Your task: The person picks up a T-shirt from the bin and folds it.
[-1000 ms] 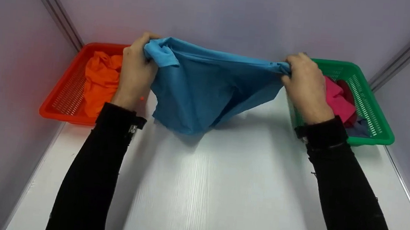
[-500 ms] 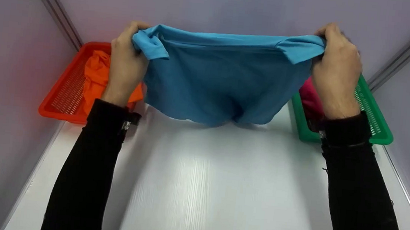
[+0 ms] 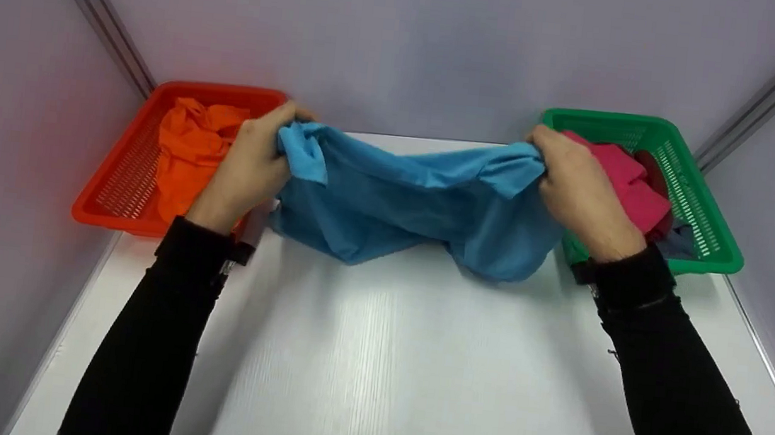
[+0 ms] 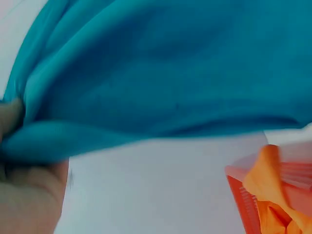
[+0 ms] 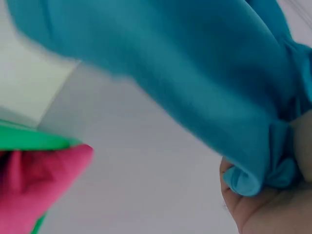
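A blue cloth (image 3: 417,206) hangs between the two hands in the head view, its upper edge sagging in the middle and its lower part drooping in folds over the white table. The left hand (image 3: 254,162) grips one upper corner, beside the red basket. At the other upper corner, the right hand (image 3: 578,190) holds the cloth near the green basket. In the left wrist view the fabric (image 4: 170,73) lies between thumb and fingers. The right wrist view has a bunched corner (image 5: 248,178) of the cloth pinched in the right hand.
A red basket (image 3: 115,163) with orange cloth (image 3: 188,148) stands at the left. On the right is a green basket (image 3: 715,213) holding pink cloth (image 3: 635,188) and darker pieces. Grey panels (image 3: 405,34) enclose the white table (image 3: 372,372) at the back and sides.
The cloth was pulled out wide and raised half a second ago. Now both hands are lower and closer together, the right hand having come back leftward, and the cloth's upper edge sags.
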A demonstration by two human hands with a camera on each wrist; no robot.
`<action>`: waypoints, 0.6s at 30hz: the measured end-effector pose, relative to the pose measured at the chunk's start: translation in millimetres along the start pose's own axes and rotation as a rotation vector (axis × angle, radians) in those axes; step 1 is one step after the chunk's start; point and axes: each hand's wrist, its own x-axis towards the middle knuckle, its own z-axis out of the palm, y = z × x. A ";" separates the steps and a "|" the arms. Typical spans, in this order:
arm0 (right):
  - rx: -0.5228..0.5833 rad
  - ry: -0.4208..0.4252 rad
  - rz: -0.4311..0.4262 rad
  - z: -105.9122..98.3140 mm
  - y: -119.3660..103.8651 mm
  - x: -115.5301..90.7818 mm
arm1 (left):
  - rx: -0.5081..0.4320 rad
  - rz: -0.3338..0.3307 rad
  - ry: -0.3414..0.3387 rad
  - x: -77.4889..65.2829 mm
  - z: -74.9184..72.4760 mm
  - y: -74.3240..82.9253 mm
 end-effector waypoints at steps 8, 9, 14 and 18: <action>-0.072 -0.318 -0.069 37.3 -1.8 -39.7 | 0.086 0.114 -0.527 -30.3 18.3 -13.0; -0.085 -0.357 -0.099 42.2 -2.4 -44.6 | 0.105 0.126 -0.578 -33.8 21.9 -15.1; -0.164 -0.536 -0.228 68.6 -2.1 -66.8 | 0.236 0.171 -0.743 -50.3 43.2 -30.3; -0.162 -0.687 -0.283 82.4 0.6 -79.4 | 0.285 0.157 -0.848 -60.3 55.3 -38.5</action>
